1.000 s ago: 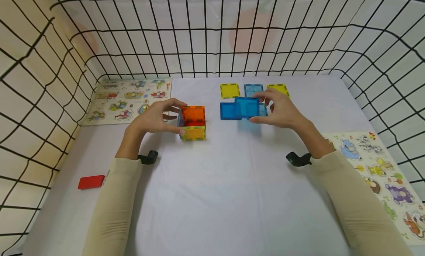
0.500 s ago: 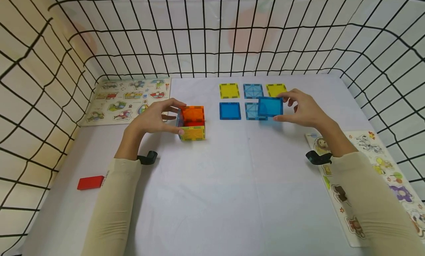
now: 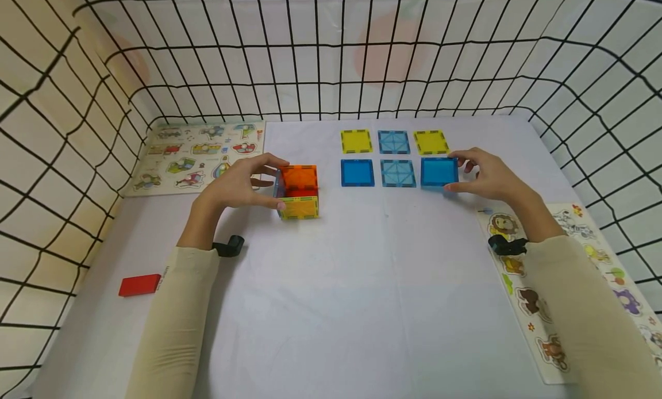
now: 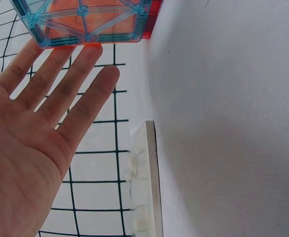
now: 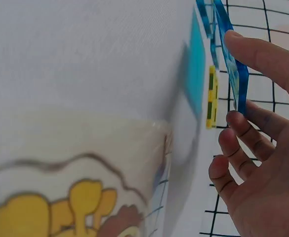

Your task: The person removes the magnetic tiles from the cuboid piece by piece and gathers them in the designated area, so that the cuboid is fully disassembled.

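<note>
My left hand point(image 3: 235, 183) holds a small open-topped box of magnetic tiles point(image 3: 301, 208), thumb at its yellow front wall and fingers at the back. The box has an orange back wall and a red inside. In the left wrist view, its light blue side point(image 4: 85, 22) is above the stretched fingers point(image 4: 80, 106). Over on the right, a clear blue magnetic tile point(image 3: 439, 172) is pinched along its right edge by my right hand point(image 3: 488, 175). The right wrist view has this tile edge-on, tilted up, a blue shadow point(image 5: 196, 64) on the cloth beside it.
Beside the held tile lie a light blue tile point(image 3: 398, 173) and a blue tile point(image 3: 357, 173); behind are two yellow tiles point(image 3: 355, 141) and another light blue one point(image 3: 393, 141). Picture puzzle boards point(image 3: 193, 157) lie left and right. A red block point(image 3: 139, 285) is near the left sleeve. Wire mesh point(image 3: 320, 54) surrounds the table.
My right hand has carried the blue tile rightward, from over the blue and light blue tiles to the right end of the front row, and lower. The left hand stays at the box.
</note>
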### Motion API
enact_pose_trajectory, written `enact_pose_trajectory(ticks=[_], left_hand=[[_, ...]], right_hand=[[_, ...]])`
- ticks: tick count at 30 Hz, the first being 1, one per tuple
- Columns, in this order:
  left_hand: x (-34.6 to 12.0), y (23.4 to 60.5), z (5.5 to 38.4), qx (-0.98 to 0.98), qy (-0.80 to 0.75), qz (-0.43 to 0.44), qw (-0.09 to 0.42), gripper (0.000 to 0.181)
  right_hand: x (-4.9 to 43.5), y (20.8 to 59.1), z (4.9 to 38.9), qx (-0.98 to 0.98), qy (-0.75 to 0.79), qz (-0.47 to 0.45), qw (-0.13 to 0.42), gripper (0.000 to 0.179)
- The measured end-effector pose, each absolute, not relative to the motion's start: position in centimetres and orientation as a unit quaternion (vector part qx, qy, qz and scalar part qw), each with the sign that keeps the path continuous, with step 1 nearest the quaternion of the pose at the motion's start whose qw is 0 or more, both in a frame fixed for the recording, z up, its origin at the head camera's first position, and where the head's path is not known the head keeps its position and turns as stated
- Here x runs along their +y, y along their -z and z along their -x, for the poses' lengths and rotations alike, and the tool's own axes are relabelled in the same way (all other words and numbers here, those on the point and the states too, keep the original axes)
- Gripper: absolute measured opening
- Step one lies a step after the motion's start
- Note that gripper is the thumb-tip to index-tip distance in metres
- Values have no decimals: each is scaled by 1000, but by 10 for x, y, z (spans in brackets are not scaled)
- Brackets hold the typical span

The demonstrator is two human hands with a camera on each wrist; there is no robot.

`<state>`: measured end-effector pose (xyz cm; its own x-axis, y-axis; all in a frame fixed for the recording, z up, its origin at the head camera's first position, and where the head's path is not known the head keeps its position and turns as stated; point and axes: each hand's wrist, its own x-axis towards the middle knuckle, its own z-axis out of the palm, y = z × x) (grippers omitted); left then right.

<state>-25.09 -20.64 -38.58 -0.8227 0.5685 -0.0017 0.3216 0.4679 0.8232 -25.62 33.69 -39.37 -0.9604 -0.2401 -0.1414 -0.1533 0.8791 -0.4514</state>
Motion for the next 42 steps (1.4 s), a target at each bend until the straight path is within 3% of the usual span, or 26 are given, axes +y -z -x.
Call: enact_pose_trajectory(ticks=[19,28,34,42], left_hand=[[-207,387,251,843,-447,-260,145,77],[-208,390,253,833,-465,-262,147,78],[-210,393,254,830,-468,-263,153,63],[-211,392,254,829,-468,-267,147,63]], right_hand=[[346,402,267,963,193,102,159,85],[344,399,267,962,193,89,173,92],[341,393,263,962,218,82,143,85],[312,385,250,946,295,112,78,65]])
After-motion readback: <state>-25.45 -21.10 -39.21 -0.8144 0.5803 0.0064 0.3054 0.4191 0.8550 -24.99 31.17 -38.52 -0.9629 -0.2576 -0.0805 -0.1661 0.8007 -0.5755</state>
